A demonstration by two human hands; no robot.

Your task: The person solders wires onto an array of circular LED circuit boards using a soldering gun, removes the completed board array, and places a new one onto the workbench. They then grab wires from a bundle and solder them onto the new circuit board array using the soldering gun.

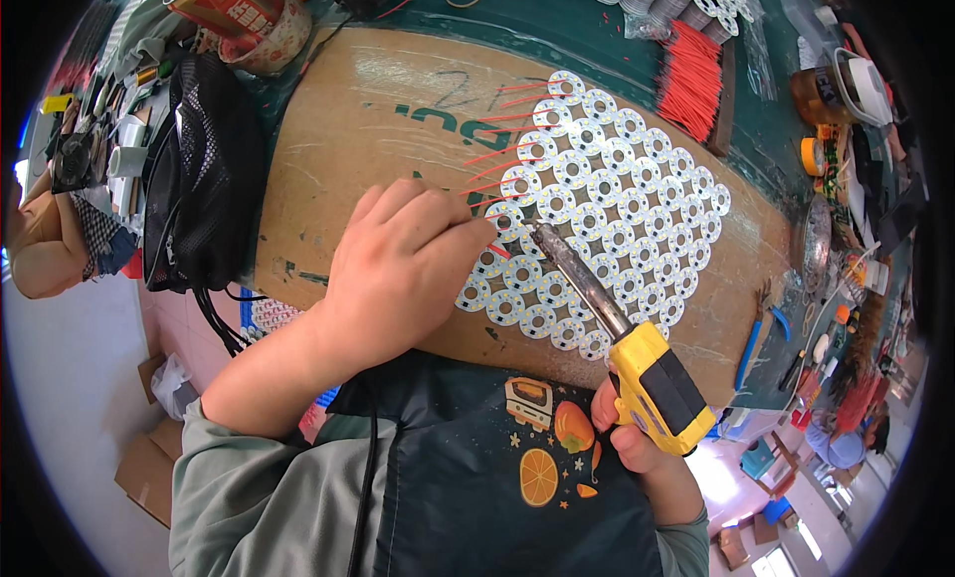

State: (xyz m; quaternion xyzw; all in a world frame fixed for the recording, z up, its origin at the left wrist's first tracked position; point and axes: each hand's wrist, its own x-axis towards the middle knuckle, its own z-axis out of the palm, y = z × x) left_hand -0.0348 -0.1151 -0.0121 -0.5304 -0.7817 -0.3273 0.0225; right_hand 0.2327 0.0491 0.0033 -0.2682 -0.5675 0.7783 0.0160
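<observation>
Head view: we see our left hand (403, 264) just off centre toward nine o'clock, thumb and forefinger drawn together at a red wire (498, 250) by the sheet of white ring boards (625, 233); how firmly they pinch we cannot tell. Our right hand (639, 450), between four and five, has its fingers closed about a yellow soldering gun (662, 388), its tip at one board; whether they touch we cannot tell. The sheet lies on brown cardboard (328, 109), from the centre toward two.

Among the containers, a red can (227, 12) overlaps a patterned cup (271, 50) near eleven; whether it stands inside we cannot tell. A black mesh bag (199, 169) slumps at ten, its contents hidden. Loose red wires (688, 80) lie bunched beside a dark wall (725, 124) between one and two. At two, a white-lidded jar (811, 97) holds something amber.
</observation>
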